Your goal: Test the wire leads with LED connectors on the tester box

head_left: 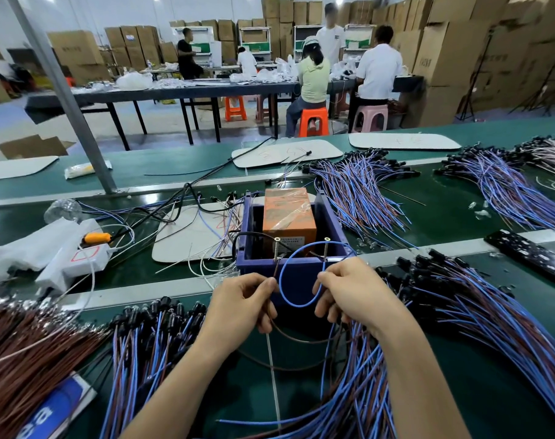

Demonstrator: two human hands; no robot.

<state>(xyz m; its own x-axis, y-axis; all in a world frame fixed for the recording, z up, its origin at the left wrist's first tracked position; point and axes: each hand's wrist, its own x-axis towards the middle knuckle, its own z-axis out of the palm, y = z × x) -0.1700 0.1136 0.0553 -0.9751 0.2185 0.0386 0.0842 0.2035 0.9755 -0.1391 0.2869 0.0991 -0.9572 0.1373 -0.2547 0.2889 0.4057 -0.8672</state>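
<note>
The tester box [293,270] is a dark blue bin with an orange block [289,213] inside and two upright screws [276,248] on its near rim. My left hand [241,304] pinches a brown wire lead whose end reaches up to the left screw. My right hand [353,291] pinches a blue wire lead [296,304] that loops down between both hands and rises to the right screw [326,248]. Both hands sit just in front of the box. Under my right wrist lies a bundle of blue and brown leads with black LED connectors [428,280].
More lead bundles lie at left front [149,340], far left [26,359] and beyond the box [361,188] on the green belt. A white power strip with an orange plug [95,239] sits left. A grey post [60,90] rises at left. Several people work at a far table.
</note>
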